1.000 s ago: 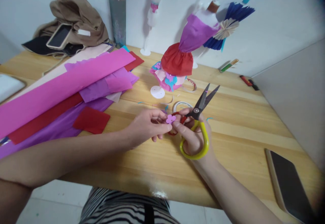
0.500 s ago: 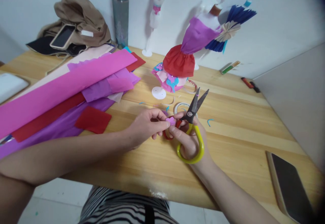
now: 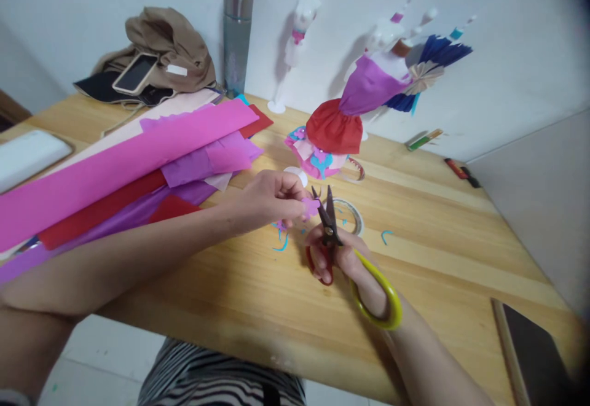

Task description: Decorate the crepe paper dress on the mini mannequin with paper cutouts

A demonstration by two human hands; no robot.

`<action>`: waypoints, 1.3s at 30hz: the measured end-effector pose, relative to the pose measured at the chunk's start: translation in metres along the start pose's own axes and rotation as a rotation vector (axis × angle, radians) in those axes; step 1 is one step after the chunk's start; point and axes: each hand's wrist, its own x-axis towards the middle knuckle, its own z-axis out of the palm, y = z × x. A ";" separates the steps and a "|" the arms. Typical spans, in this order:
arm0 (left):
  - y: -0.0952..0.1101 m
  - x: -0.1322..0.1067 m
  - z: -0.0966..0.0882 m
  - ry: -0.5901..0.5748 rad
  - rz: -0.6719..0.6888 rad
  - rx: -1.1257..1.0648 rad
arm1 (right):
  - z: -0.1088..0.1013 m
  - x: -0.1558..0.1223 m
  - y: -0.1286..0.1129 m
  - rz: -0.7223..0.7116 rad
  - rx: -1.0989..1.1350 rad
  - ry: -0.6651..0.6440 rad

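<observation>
Between the thumb and fingers of my left hand (image 3: pixel 271 200) is a small purple paper flower (image 3: pixel 311 208). My right hand (image 3: pixel 348 261) grips scissors (image 3: pixel 329 229) with one red and one yellow handle loop; fingers pass through both. The dark blades are apart and point away from me, their tips beside the flower's right edge. Whether a blade touches the paper I cannot tell. Beyond the hands stands a dress form in a purple top (image 3: pixel 371 86) and red gathered skirt (image 3: pixel 334 126), over a pink layer with blue and pink cutouts.
Coloured paper sheets (image 3: pixel 124 169) cover the table's left side. A tape roll (image 3: pixel 354 212) and blue paper scraps (image 3: pixel 282 243) lie near the hands. Further off are a bottle (image 3: pixel 237 37), a brown cloth bag (image 3: pixel 175 37) and a glue-stick-like green tube (image 3: pixel 424 140). A phone (image 3: pixel 530 351) rests front right.
My right hand has drawn away from the flower and lowered, turning the scissors so the blades come beside it. The left hand alone holds the flower now. The camera view has shifted slightly.
</observation>
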 end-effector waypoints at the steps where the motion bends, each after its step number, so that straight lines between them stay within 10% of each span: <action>1: 0.001 0.000 -0.001 -0.002 0.007 0.006 | -0.001 -0.001 0.000 -0.002 -0.022 -0.015; 39: 0.012 0.001 -0.002 0.035 -0.084 -0.126 | 0.012 -0.001 -0.015 0.041 -0.156 0.042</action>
